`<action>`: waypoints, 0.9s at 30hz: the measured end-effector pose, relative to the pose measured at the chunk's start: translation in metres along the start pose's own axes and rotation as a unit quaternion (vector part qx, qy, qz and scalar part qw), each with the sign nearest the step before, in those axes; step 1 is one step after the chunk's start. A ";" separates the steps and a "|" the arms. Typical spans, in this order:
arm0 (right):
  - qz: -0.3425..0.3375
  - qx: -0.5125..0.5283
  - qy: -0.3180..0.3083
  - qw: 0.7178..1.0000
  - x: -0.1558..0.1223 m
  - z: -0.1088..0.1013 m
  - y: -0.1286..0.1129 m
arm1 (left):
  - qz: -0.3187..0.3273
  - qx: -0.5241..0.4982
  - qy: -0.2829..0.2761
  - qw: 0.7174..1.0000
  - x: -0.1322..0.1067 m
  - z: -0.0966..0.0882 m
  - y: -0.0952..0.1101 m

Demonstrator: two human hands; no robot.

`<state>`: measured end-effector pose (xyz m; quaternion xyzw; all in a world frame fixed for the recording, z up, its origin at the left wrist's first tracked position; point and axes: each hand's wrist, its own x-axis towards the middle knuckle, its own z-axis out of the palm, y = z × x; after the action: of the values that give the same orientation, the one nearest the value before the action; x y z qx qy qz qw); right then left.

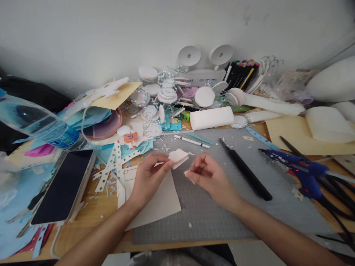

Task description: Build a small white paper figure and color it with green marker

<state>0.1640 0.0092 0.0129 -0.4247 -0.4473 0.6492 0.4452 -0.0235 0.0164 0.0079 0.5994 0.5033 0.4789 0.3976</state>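
Between thumb and fingers, my left hand (153,170) pinches a small folded piece of white paper (179,158), held above the cutting mat (205,218). Just to its right, my right hand (206,170) is closed in a pinch on a tiny white scrap (188,172), perhaps a paper bit; its exact kind is too small to tell. The two hands are a short gap apart. Under my left wrist lies a white sheet (155,207) with a drawn outline. A black-handled craft knife (246,173) rests on the mat to the right of my right hand.
A blue glue gun (302,171) and black scissors (332,188) lie at the right. A phone (65,186) and a tilted water bottle (41,122) are at the left. Along the wall stand white foam rolls (212,118), decorated discs and markers (244,74). A white pen (192,141) lies on the mat.
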 end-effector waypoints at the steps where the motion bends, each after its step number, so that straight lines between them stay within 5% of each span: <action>1: 0.016 0.023 -0.003 1.000 0.001 0.001 0.002 | 0.004 -0.005 -0.004 1.000 0.000 0.001 0.001; 14: 0.097 0.109 -0.001 0.989 0.007 0.001 0.018 | 0.072 0.012 -0.028 0.997 -0.003 0.004 0.008; 27: 0.092 0.111 0.005 0.990 0.008 0.002 0.017 | 0.044 -0.008 -0.035 0.998 -0.006 0.006 0.007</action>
<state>0.1567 0.0132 -0.0047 -0.4151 -0.3295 0.7310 0.4300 -0.0167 0.0092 0.0122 0.6339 0.4582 0.4792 0.3982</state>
